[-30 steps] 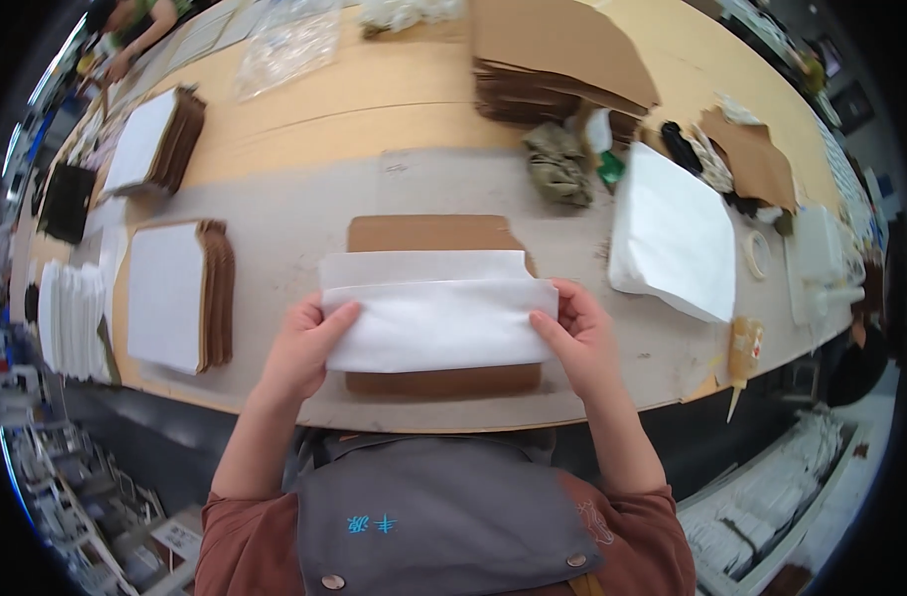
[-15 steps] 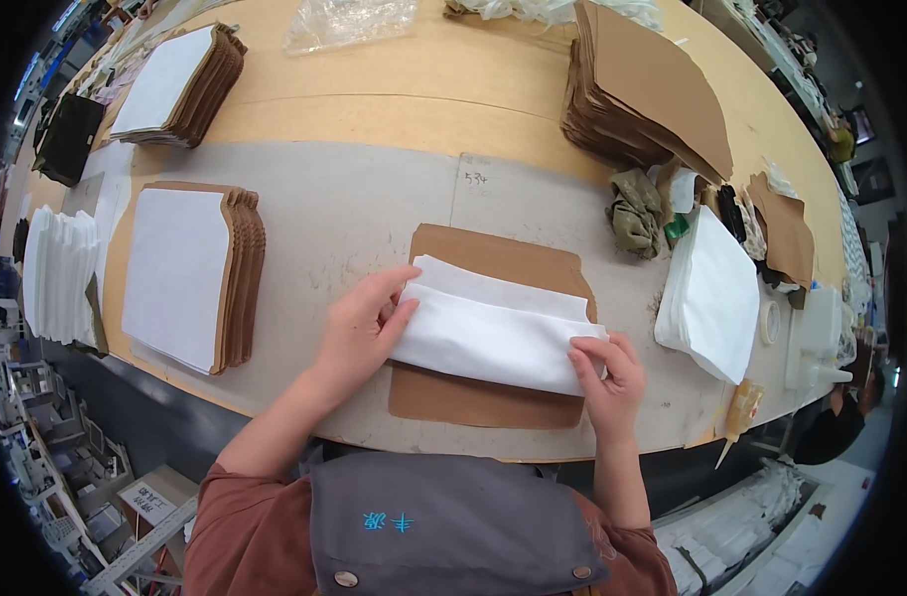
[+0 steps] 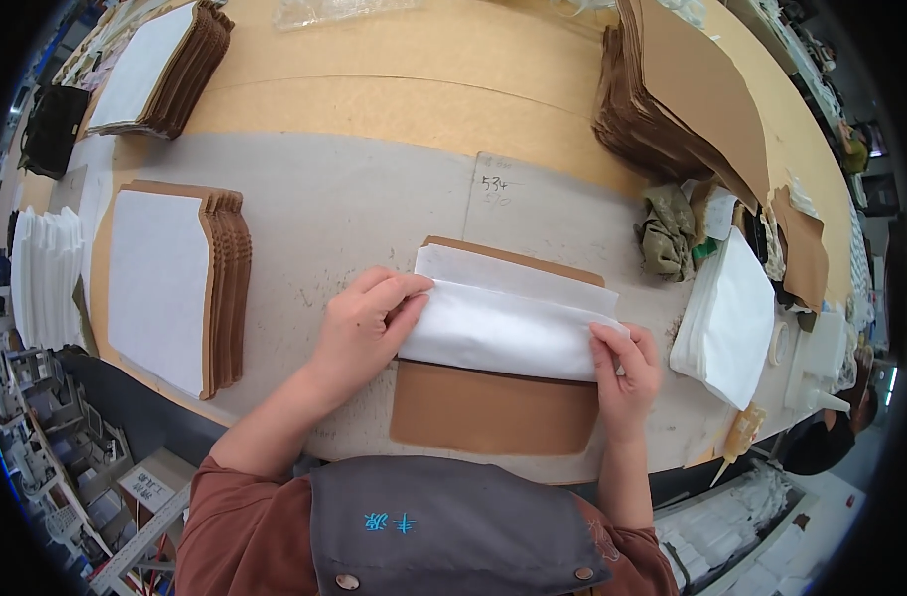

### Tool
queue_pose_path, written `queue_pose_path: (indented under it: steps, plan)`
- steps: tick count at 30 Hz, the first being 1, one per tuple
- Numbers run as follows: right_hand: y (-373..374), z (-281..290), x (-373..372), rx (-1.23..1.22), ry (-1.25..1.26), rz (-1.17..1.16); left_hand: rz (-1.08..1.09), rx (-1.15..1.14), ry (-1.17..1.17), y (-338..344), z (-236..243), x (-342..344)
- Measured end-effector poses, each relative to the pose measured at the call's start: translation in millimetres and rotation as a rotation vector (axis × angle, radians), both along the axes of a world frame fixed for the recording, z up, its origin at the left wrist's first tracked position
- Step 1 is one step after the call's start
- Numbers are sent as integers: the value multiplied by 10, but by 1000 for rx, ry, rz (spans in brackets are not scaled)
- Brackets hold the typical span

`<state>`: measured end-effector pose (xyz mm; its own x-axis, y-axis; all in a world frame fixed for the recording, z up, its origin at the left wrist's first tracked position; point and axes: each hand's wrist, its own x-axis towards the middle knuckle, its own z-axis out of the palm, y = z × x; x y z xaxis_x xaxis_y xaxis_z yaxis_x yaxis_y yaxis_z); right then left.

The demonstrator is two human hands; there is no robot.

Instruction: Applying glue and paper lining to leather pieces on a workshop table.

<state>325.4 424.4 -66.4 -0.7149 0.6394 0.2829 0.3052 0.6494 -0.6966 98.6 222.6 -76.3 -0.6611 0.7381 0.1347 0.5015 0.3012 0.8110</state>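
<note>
A thin white sheet (image 3: 508, 333), too plain to tell whether cloth or paper, is folded over on itself and lies across a brown panel (image 3: 493, 409). The panel looks like leather or a similar material. My left hand (image 3: 374, 316) pinches the sheet's left end between thumb and fingers. At the right end, my right hand (image 3: 625, 372) grips its edge the same way. Toward the far side the sheet's upper flap reaches nearly to the panel's far edge. Much of the panel's near part shows bare brown below the fold.
On the left stand brown panel stacks topped with white sheets (image 3: 158, 288) and a white pile (image 3: 48, 278). To the right are a tall brown stack (image 3: 706, 89), a crumpled olive cloth (image 3: 669, 233), more white sheets (image 3: 726, 318) and a yellowish nozzle bottle (image 3: 744, 434).
Both hands have shifted the white sheet toward the panel's far edge, so more brown shows on the near side. The whole view has also moved slightly.
</note>
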Motion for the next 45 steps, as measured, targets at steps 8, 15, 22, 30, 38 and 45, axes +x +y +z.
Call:
queue_pose_path:
  steps: [8,15,22,30,38,45]
  plan:
    - [46,-39,-23,1,-43,20,-8,-53,-50,-6,40,-18]
    - [47,-25,-7,-21,-76,-14,-24,-51,-85,36,22,-8]
    - [94,-62,-62,-39,-58,-22,-21,-92,-93,29,-24,-3]
    - [112,-105,-48,-76,-91,-34,20,-152,-49,53,85,9]
    - [114,-93,-8,-81,-117,-29,4,-101,-8,52,20,12]
    - [109,-90,-28,-99,-134,-44,1,-128,-39,47,38,11]
